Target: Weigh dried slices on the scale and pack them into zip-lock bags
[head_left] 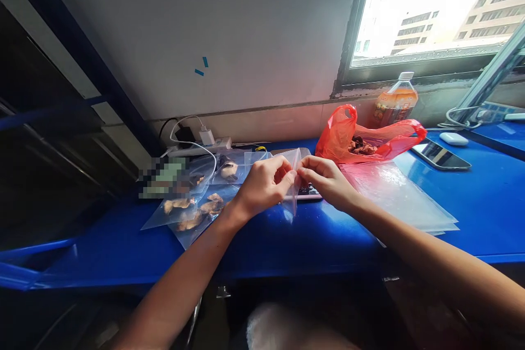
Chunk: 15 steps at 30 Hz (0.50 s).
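Note:
Between my two hands a clear plastic bag (293, 197) hangs upright, seen nearly edge-on. My left hand (266, 183) pinches one side of it with thumb and fingers. On the other side my right hand (324, 178) pinches it too, the fingertips of both hands almost meeting. Behind the bag, partly hidden, lies a flat device with a dark panel and a pink edge (309, 196). To the left are clear bags holding brown dried slices (211, 206) and a bag with a dark and pale piece (228, 168). Whether the held bag contains anything, I cannot tell.
A red plastic bag (334, 139) with dark dried pieces stands back right, above a stack of clear bags (402, 197). Beyond are a phone (442, 154), a white earphone case (453, 139) and a drink bottle (397, 101). A power strip (221, 145) with chargers lies along the wall.

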### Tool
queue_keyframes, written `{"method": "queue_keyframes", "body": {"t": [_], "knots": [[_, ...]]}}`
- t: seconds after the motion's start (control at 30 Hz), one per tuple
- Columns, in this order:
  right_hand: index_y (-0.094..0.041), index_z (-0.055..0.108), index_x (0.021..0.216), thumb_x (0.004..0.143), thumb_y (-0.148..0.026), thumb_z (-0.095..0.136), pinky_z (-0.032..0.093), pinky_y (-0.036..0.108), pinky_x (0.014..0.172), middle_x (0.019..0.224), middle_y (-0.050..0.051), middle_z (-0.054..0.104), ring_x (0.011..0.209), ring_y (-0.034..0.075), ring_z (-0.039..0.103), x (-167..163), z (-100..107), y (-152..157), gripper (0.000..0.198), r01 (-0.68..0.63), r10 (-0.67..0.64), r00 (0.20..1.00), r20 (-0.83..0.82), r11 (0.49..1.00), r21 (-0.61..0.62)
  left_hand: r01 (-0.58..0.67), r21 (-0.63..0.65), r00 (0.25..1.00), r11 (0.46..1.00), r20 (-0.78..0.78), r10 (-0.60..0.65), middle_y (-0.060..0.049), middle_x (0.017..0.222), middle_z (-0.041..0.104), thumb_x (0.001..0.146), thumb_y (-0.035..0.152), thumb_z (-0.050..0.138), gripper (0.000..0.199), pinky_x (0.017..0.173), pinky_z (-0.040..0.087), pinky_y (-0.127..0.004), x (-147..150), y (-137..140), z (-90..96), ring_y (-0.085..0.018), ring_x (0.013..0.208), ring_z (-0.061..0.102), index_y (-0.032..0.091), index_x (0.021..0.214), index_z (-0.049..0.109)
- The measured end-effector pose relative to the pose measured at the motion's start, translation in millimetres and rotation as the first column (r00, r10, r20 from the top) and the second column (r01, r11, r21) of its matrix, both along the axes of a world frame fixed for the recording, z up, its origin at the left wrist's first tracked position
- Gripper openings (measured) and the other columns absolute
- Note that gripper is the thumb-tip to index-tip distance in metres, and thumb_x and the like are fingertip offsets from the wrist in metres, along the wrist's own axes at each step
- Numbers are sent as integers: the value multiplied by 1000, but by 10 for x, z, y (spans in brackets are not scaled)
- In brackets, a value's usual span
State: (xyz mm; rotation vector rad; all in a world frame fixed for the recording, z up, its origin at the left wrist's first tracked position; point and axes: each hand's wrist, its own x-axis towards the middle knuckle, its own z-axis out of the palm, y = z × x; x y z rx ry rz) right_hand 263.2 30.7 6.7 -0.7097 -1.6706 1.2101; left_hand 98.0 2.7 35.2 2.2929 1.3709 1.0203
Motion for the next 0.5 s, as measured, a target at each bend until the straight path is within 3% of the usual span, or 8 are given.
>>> {"method": "queue_keyframes", "body": {"t": [0.4,0.5], "knots": [[-18,52,73,79,-34,56,44,26,61,67,-2,54,64,12,52,-12,-48,30,17,10,-11,1000,21,999,39,16,-22,993,1000,-117,-19,0,64,62,83,18,53,19,54,39,-23,-25,34,16,-12,59,54,15,67,62],[-18,53,72,79,-31,54,41,25,60,69,-1,56,65,13,52,6,-47,23,15,84,-107,981,159,986,144,-2,-18,992,1000,-125,-1,-1,67,63,82,17,54,16,56,40,-23,-17,42,-12,-12,61,55,15,68,61]]}}
